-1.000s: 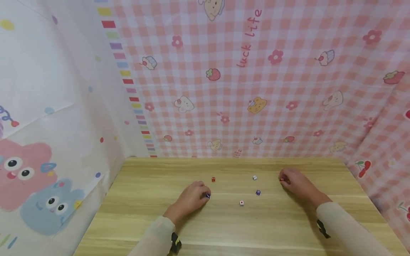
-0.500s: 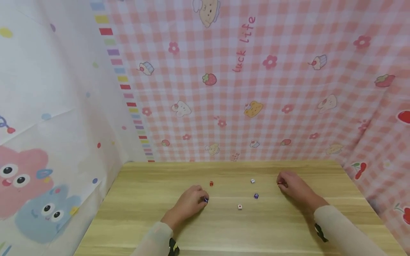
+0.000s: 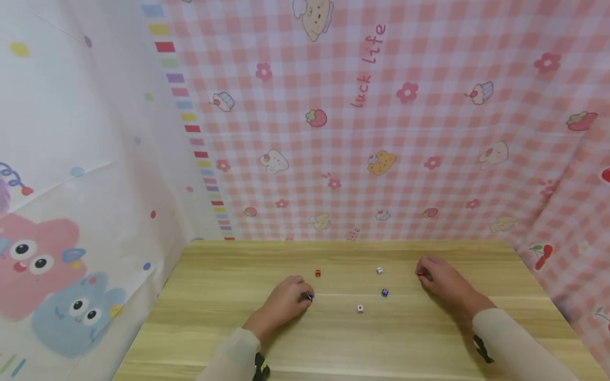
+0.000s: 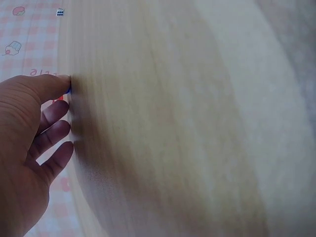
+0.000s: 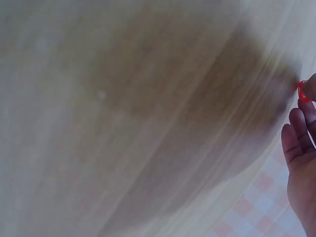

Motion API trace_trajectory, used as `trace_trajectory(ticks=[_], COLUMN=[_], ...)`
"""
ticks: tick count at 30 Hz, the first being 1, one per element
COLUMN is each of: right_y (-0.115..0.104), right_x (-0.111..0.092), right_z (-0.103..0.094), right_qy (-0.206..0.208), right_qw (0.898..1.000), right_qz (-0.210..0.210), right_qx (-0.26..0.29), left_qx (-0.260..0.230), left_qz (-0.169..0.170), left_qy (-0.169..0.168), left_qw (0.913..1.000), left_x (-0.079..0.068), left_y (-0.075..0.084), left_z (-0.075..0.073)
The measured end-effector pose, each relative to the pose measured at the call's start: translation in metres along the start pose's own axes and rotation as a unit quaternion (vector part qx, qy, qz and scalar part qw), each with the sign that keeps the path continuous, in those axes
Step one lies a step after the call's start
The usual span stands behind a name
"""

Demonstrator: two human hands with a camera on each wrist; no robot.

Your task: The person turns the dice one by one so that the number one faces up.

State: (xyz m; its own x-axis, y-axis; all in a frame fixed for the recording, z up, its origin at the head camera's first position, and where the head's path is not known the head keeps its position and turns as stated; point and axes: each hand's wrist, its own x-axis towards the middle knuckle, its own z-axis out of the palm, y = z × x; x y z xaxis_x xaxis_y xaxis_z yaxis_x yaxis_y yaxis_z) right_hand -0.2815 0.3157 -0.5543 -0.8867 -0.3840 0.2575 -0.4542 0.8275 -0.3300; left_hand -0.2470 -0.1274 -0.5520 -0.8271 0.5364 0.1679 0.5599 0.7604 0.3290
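Observation:
My left hand [image 3: 285, 300] pinches a blue die [image 3: 310, 298] between thumb and fingers at the tabletop, left of centre. In the left wrist view only a sliver of that blue die [image 4: 68, 90] shows under the thumb. Over on the right, my right hand [image 3: 442, 276] pinches a red die [image 3: 420, 273]. The right wrist view shows this red die [image 5: 303, 92] at the fingertips. Between the hands lie a second red die [image 3: 317, 273], a white die [image 3: 379, 270], a second blue die [image 3: 384, 292] and a nearer white die [image 3: 360, 309] with a red dot up.
The dice lie on a wooden table [image 3: 333, 349]. A pink checked cloth [image 3: 295, 137] hangs behind its far edge and along the right. At the left hangs a white cloth [image 3: 109, 211] with cartoon prints.
The head view has shifted slightly down and back sideways. Both hands keep their places on the table with the dice in their fingers, and the other dice lie where they were.

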Motion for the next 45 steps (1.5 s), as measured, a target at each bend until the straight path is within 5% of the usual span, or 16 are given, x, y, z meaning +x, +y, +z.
trace_trajectory(ticks=[15,28,45], right_y=[-0.0023,0.0028,-0.0047], right_x=[0.0024,0.0,0.0006], right_z=[-0.0008,-0.005,-0.0028], right_qy=[-0.009,-0.028,-0.013], right_qw=[1.0,0.999,1.0], right_qz=[-0.014,0.022,0.009], right_qx=[-0.014,0.022,-0.02], left_qx=[0.001,0.005,0.009], left_qz=[-0.013,-0.005,-0.006], left_qy=[-0.007,0.0,0.003], left_qw=[0.9999,1.0,0.9999], left_x=[0.0006,-0.0003,-0.0006], left_y=[0.0008,0.0018,0.0013], left_z=[0.0008,-0.0012,0.0003])
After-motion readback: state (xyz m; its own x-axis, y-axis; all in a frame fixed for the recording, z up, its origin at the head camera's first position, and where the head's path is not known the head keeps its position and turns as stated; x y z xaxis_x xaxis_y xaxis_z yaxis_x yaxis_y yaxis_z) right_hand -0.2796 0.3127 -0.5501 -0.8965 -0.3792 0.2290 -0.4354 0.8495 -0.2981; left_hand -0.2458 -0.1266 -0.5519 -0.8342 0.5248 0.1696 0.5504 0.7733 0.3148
